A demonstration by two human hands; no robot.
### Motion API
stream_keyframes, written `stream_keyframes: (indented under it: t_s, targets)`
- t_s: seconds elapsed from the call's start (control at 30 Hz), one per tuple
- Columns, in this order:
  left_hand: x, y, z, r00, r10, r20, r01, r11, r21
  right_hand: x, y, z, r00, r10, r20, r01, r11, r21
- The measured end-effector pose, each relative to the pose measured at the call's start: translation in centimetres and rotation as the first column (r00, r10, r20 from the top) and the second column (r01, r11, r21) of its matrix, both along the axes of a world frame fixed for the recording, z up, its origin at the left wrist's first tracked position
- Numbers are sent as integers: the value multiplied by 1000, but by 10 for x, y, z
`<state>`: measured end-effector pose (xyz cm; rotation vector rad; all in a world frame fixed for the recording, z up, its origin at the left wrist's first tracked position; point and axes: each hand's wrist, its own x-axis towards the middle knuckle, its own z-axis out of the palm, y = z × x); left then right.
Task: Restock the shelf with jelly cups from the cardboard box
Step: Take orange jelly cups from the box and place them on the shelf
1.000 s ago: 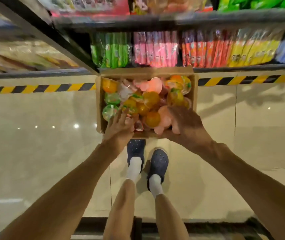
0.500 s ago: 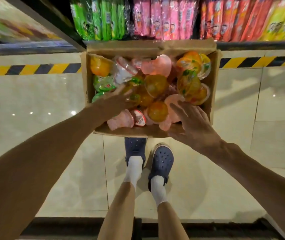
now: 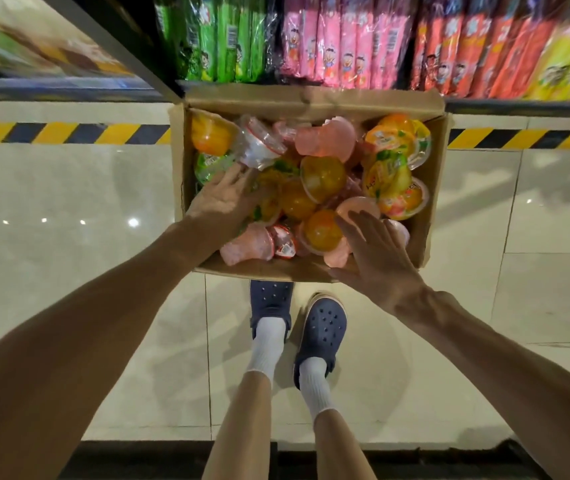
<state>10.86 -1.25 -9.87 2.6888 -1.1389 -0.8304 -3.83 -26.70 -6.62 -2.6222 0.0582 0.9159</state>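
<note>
Cardboard box of jelly cups, left hand and right hand spread flat on them

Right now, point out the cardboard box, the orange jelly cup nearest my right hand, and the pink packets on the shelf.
cardboard box (image 3: 311, 100): head view, far flap.
orange jelly cup (image 3: 321, 231): head view, domed side.
pink packets (image 3: 332, 46): head view, middle of the pink row.

Both hands over boxed jelly cups
</note>
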Motion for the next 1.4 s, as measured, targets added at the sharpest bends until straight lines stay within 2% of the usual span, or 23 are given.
stream_keyframes:
  t_s: [0.07, 0.13, 0.2, 0.27, 0.37, 0.43, 0.5, 0.63, 0.73, 0.87, 0.97, 1.07, 1.17, 1.27, 1.4]
  targets:
    - [-20, 4, 11, 964, 236, -124, -245, 968, -60, 3, 4, 1, 999, 48, -5, -48, 998, -42]
    - [-37, 12, 11, 844, 468, -263, -504, 859, -89, 10, 7, -1, 992, 116, 41, -113, 991, -76]
    - [-49, 19, 11, 733, 588, -344, -641, 765, -58, 22, 9, -6, 983, 166, 80, -159, 983, -90]
    - [-59, 22, 13, 713, 596, -370, -670, 735, -106, 39, 11, -10, 968, 230, 99, -217, 968, -122]
    - [-68, 20, 19, 587, 662, -467, -798, 571, -194, 69, 13, -11, 927, 350, 135, -314, 921, -233]
    - [-73, 20, 13, 555, 698, -453, -826, 529, -197, 88, 13, -15, 888, 439, 138, -387, 875, -292]
    - [-73, 21, 7, 541, 717, -439, -835, 522, -176, 103, 14, -21, 861, 495, 115, -434, 835, -339]
    - [-75, 22, 1, 603, 707, -369, -793, 584, -176, 120, 23, -32, 847, 531, 20, -481, 782, -396]
    - [-73, 25, -1, 564, 726, -393, -821, 544, -172, 127, 33, -37, 882, 471, -28, -434, 787, -438]
    - [-74, 27, 1, 594, 717, -366, -802, 566, -192, 128, 45, -39, 910, 413, -31, -377, 795, -474]
    - [-75, 31, 3, 636, 688, -350, -770, 600, -220, 122, 38, -37, 910, 415, -27, -383, 812, -440]
    - [-75, 33, 12, 633, 688, -353, -770, 605, -202, 115, 22, -25, 948, 318, -28, -310, 896, -319]
    - [-73, 31, 27, 633, 699, -332, -772, 598, -214, 105, 5, -4, 998, 60, -22, -62, 993, -101]
    - [-69, 26, 48, 637, 694, -335, -770, 594, -234, 93, -6, 31, 986, -167, -2, 167, 984, 68]
    - [-65, 16, 89, 667, 668, -330, -744, 609, -275, 82, -8, 87, 949, -315, 10, 306, 928, 211]
